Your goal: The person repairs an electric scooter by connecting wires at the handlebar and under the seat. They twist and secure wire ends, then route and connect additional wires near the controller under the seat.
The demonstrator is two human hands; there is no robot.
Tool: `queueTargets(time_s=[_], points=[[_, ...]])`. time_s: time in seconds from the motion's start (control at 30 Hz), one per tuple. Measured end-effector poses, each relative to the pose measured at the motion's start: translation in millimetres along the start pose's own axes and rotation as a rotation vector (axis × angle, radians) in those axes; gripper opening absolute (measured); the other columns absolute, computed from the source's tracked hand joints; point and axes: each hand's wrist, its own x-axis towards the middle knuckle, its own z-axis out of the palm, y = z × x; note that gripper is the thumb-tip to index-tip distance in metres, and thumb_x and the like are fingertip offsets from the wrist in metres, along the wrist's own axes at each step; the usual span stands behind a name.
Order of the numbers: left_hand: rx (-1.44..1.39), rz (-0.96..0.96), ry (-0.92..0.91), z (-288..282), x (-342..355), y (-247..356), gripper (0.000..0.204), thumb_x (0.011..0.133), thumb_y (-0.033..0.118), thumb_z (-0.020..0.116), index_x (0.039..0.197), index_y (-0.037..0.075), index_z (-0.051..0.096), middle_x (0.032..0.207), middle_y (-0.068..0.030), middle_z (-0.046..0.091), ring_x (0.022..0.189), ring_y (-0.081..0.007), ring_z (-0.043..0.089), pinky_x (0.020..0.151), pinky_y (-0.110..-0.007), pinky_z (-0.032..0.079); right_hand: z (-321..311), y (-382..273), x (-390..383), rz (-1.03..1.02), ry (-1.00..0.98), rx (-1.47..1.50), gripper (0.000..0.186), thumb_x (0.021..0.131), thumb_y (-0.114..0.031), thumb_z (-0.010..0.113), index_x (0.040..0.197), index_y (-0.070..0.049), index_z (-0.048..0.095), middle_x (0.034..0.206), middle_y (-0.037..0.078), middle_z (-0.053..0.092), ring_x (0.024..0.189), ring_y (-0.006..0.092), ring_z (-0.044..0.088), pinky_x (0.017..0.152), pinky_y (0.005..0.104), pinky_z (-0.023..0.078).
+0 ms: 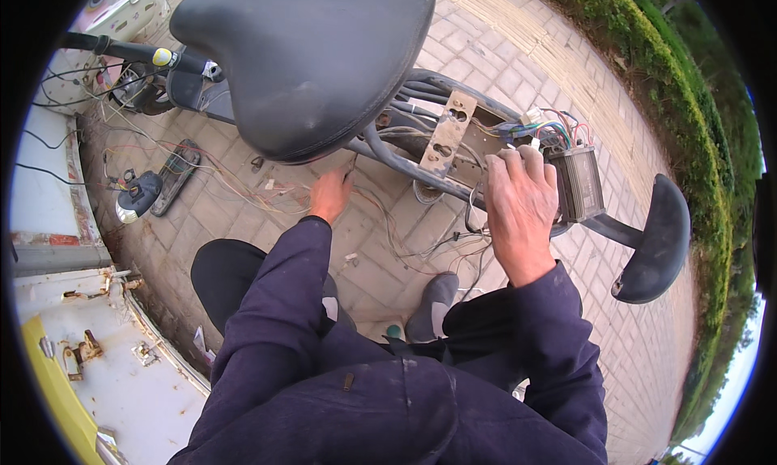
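A bike with a wide black saddle [307,60] has its frame bared behind the seat. Bundles of wires run along that frame to a finned metal controller box [583,182] near the rear. Beside the box, my right hand [522,210] is over the frame with its fingers curled down; what they grip is hidden behind the knuckles. A white connector [534,144] sits by its fingertips. Below the saddle's edge, my left hand [330,196] is low over the paving, fingers drawn together near a small dark piece; what it holds is unclear. Thin loose wires [388,222] trail near it.
A perforated metal bracket [450,133] crosses the frame. A small black pad [657,238] sticks out at the rear. A headlamp [139,196] and a long dark part [176,178] lie on the paving at left, beside a rusty white panel [121,360]. A hedge [688,101] borders the right.
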Motion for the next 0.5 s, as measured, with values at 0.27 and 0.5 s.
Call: queueTargets(time_s=[0.27,0.5], points=[[-0.018,0.05,0.035,2.9,6.3,1.0,0.031,0.1,0.034,0.058,0.11,0.007,0.07,0.098,-0.0244,0.072,0.096,-0.0462,0.068,0.081,-0.057,0.052,45.9,33.4,5.5,-0.05,-0.119,0.014,0.007,0.08,-0.014,0.063,0.073,-0.011,0.063,0.081,0.006,0.065,0.096,0.0286,0.058,0.087,0.0432,0.041],[-0.013,0.01,0.129,4.5,18.8,-9.7,0.033,0.099,0.035,0.057,0.112,0.009,0.072,0.1,-0.0236,0.072,0.098,-0.0459,0.067,0.082,-0.056,0.051,44.7,31.1,14.3,-0.079,-0.206,-0.011,0.007,0.079,-0.014,0.066,0.072,-0.013,0.063,0.074,0.005,0.067,0.093,0.028,0.059,0.088,0.0429,0.04]])
